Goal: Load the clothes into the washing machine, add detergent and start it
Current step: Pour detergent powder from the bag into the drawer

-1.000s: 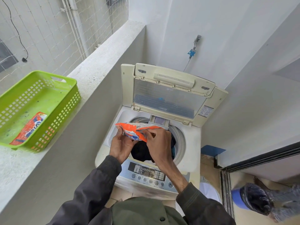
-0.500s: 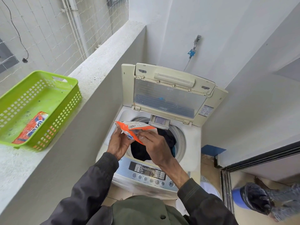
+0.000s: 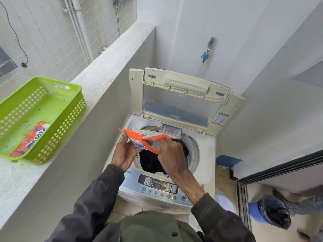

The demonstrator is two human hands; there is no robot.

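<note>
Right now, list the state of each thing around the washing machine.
lid, raised open.
clothes, dark, inside the drum.
detergent packet, held above the drum.
left hand, gripping the packet's left end.
right hand, pinching the packet's right edge.
green basket, on the ledge, holding a second packet lying flat.

Home laundry nook on apartment balcony. Top-loading washing machine [image 3: 204,154] wedged in narrow corner, lid [image 3: 178,105] raised, dark clothes in drum. Wall tap [image 3: 208,46] with hose above it. Concrete parapet ledge [image 3: 108,63] at left, safety netting [image 3: 43,32] and drain pipes [image 3: 76,23] beyond. Green plastic basket [image 3: 76,88] on ledge. Sliding door track [image 3: 279,170] at right, indoor floor behind.
</note>
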